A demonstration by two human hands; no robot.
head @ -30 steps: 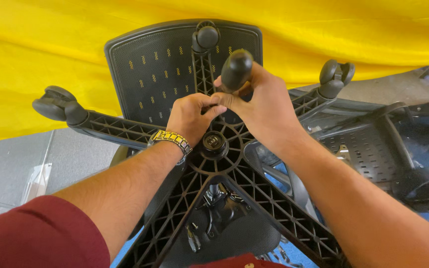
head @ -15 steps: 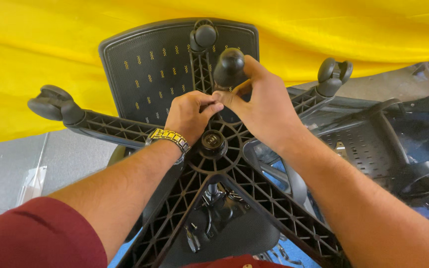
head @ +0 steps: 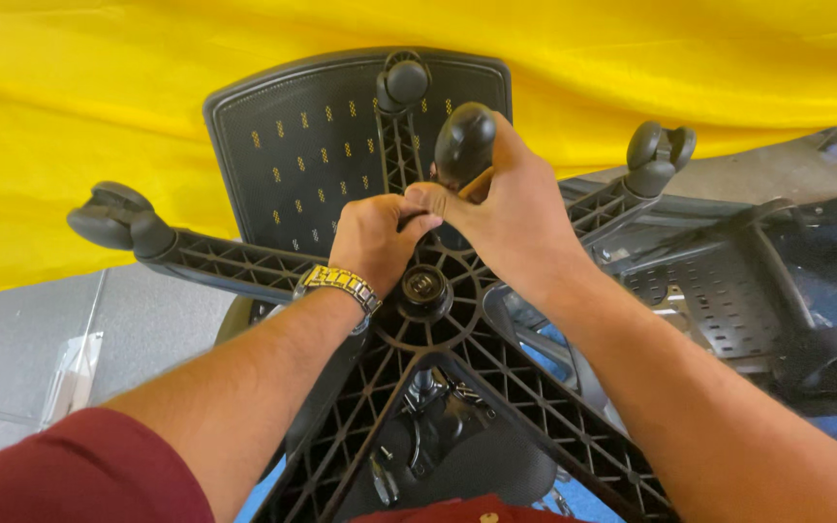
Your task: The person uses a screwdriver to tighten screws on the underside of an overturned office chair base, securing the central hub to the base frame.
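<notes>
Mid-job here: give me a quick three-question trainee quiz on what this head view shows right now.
1. True or false: the right hand is wrapped around a black rubbery tool handle.
2. Multiple choice: the left hand is closed just beyond which part? A) the round centre hub of the black ribbed plastic star-shaped chair base; B) the black caster wheel at the far left; C) the yellow sheet.
3. Fill in: the left wrist carries a gold and silver metal ____.

Key: 1 true; 2 A; 3 wristwatch.
</notes>
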